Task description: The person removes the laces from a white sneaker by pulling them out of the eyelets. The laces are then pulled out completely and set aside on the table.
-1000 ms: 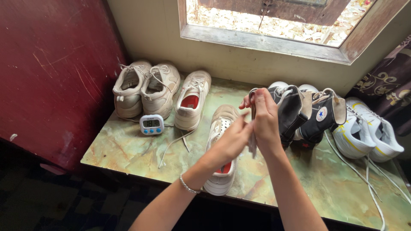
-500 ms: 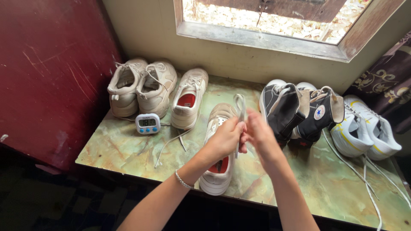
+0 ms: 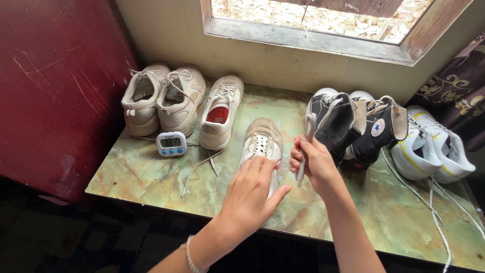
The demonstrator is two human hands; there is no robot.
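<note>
A beige sneaker without laces lies toe away from me in the middle of the green marbled ledge. My left hand rests flat on its rear half, fingers spread over the opening and thumb out to the right. Just right of the shoe, my right hand is closed around a folded white shoelace, whose loop sticks up above my fingers. The two hands are apart.
A beige sneaker pair, a beige sneaker with a red insole, a small white timer and a loose lace lie left. Black high-tops and white sneakers stand right. Behind are a window frame and a dark red panel.
My left hand let go of the lace and dropped onto the sneaker. My right hand kept the folded lace and shifted slightly right.
</note>
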